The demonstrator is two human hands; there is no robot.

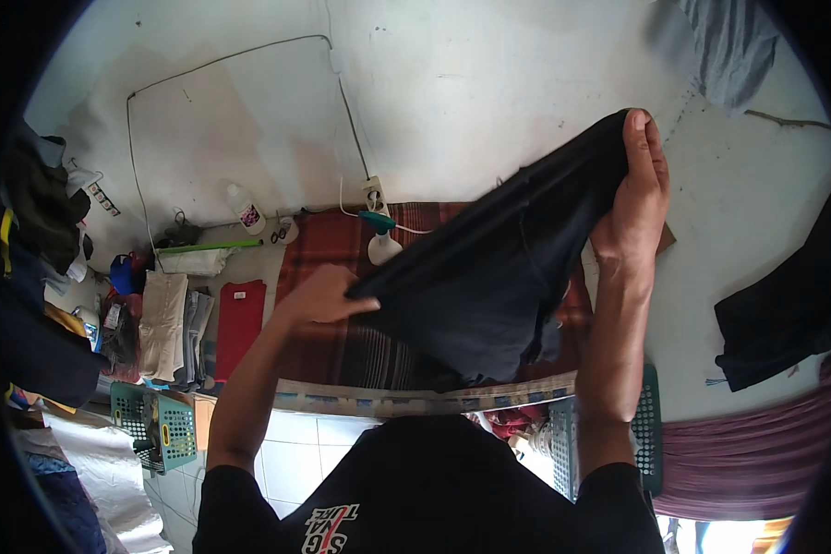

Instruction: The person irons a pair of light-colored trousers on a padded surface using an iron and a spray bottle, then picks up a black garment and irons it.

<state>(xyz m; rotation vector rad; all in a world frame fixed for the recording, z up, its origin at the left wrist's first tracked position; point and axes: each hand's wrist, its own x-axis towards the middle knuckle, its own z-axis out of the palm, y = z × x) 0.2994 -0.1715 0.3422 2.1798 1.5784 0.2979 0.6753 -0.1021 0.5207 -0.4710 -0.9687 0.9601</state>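
Head view: at left, a folded red garment [240, 323] lies beside the red plaid cover [319, 355]. Left of centre, the left hand [320, 294], slightly blurred, pinches the lower-left corner of a black cloth [489, 291]. This stretches diagonally across mid-frame between both hands; at upper right, the right hand [639, 194] grips its raised corner.

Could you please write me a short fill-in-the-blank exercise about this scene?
The fabric stretched between the left hand and right hand is ____ in colour.
Of these two hands, the ____ one is higher in the picture.
The red folded garment lies to the ____ of the checked cloth.
The basket at the lower left is mostly ____.

Missing words: black; right; left; green.
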